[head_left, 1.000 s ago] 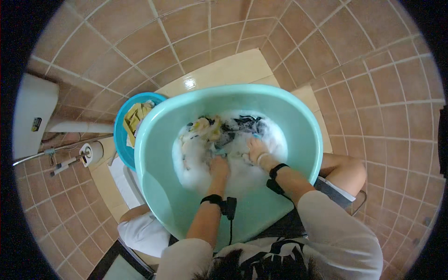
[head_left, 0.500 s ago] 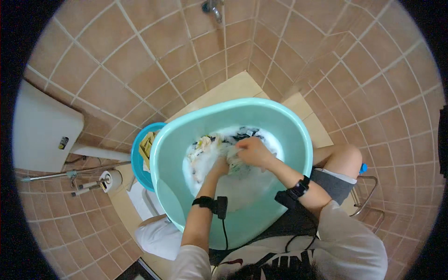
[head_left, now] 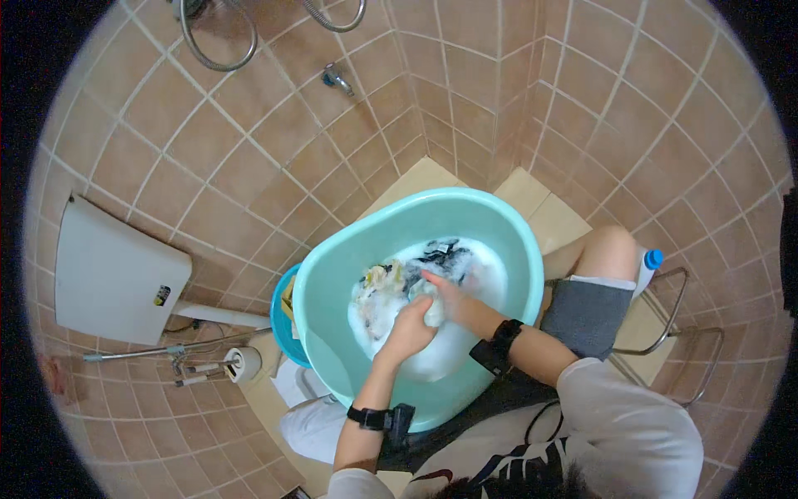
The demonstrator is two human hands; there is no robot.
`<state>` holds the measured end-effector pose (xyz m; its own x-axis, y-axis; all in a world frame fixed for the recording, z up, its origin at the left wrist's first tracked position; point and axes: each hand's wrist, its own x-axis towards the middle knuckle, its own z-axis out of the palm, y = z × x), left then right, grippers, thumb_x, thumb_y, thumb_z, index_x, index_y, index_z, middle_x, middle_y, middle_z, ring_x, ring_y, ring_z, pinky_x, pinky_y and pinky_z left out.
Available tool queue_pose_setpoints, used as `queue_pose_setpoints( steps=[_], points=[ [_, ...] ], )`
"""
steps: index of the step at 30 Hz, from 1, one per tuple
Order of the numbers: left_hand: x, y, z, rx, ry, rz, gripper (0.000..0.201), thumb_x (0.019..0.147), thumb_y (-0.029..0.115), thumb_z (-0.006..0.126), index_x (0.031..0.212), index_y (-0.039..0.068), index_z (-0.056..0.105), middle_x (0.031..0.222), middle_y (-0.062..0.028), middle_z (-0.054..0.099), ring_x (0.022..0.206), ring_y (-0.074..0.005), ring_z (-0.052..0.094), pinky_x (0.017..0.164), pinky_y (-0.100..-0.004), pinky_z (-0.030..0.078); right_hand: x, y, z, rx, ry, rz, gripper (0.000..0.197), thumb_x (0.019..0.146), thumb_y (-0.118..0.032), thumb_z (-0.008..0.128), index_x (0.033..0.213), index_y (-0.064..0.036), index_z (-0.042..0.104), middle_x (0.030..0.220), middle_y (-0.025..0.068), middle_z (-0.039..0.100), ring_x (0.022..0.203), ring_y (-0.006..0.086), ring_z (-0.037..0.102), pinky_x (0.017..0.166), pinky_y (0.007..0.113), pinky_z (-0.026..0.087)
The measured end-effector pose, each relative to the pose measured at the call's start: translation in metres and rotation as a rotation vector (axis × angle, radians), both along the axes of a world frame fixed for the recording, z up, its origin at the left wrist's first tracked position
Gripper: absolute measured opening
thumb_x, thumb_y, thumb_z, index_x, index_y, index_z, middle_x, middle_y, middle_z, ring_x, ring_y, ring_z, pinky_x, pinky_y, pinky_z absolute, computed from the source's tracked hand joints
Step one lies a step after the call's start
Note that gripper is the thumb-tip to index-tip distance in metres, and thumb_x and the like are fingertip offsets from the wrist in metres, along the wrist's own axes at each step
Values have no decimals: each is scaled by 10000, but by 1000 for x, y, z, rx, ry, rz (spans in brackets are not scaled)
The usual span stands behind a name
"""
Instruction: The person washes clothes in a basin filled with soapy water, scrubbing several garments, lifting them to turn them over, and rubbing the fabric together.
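A large mint-green tub (head_left: 499, 214) stands in front of me, with white suds (head_left: 378, 312) over the water in its bottom. Over the suds my left hand (head_left: 411, 328) is closed round a pale wet cloth (head_left: 432, 311), its thumb on top. My right hand (head_left: 457, 301) presses against the other side of the cloth, slightly blurred, one finger reaching past it. Much of the cloth is hidden between the palms. Beyond the hands, dark clothes (head_left: 445, 252) and a cream patterned garment (head_left: 382, 276) poke up through the foam.
Left of the tub is a blue basin (head_left: 285, 333) with yellowish cloth in it. A white cistern (head_left: 120, 270) and a toilet roll (head_left: 243, 364) are farther left. At right stand a blue-capped bottle (head_left: 652, 260) and a metal-tube frame (head_left: 677, 308). A tap (head_left: 337, 79) juts from the tiled wall.
My left hand has risen out of the suds, and both hands now meet round the pale cloth. The head view has shifted, bringing more of the upper wall and shower hose into sight.
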<state>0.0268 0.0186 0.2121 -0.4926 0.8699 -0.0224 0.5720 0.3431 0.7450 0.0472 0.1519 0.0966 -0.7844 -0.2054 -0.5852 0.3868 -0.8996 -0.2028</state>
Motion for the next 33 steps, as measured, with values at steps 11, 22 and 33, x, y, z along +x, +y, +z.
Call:
queue_pose_setpoints(
  steps=[11,22,33],
  points=[
    [-48,-71,-69,478,-971,468,458,779,150,635,1180,38,444,1109,-75,548,992,-195,535,903,-337,392,25,-25,89,-156,242,258,381,793,-476,555,1041,-187,566,1039,41,587,951,197,558,859,373,434],
    [-32,-26,-59,488,-1200,627,526,770,247,628,1199,23,423,1012,-128,568,905,-231,557,771,-358,462,49,-34,57,12,354,337,436,797,-439,580,1099,-136,494,1000,19,541,867,175,516,676,323,427],
    [-81,-38,-181,-687,364,-131,247,758,218,501,894,51,622,854,-171,628,790,-285,615,721,-362,473,11,-56,36,1674,422,1170,259,690,-147,557,930,-52,580,849,103,600,831,273,575,718,393,454]
  ],
)
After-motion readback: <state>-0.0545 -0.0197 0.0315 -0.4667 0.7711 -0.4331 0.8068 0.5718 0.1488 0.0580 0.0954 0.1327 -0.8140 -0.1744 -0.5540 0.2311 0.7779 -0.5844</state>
